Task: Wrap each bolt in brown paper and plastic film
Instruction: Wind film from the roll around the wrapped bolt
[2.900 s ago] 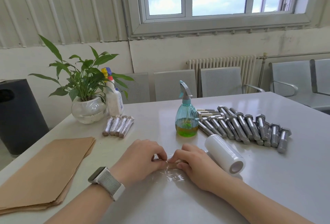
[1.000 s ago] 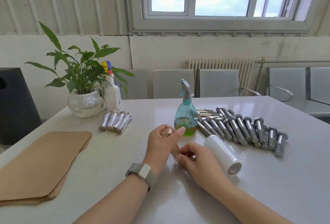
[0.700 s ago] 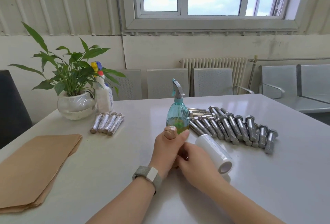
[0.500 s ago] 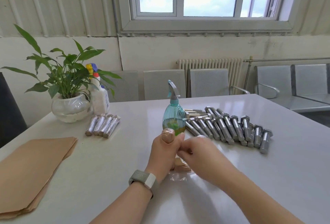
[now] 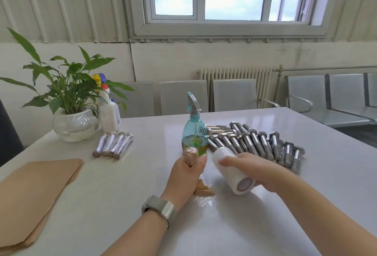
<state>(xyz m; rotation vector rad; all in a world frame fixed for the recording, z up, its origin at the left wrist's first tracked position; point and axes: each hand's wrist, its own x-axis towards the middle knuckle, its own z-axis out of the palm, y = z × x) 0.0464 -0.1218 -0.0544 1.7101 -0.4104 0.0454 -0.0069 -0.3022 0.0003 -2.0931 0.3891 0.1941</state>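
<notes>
We grip the brown-paper-wrapped steel bolt (image 5: 190,156) upright in our left hand (image 5: 183,176), above the table w/ clear film trailing below. Right hand (image 5: 258,171) grasps the white cylindrical film roll (image 5: 232,171) just beside it. Bolt's prob. heavy, stiff; film thin, clingy, so hold mid-shank.

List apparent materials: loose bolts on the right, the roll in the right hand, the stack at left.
Loose bolts: bare metal, likely plated steel; bright silvery sheen, threads visible.
Film roll, gripped by the right hand: white-looking wound plastic film on what seems a cardboard core; a clear crinkled tail lies on the table.
Paper stack: matte brown kraft-type paper, layered sheet edges.
</notes>
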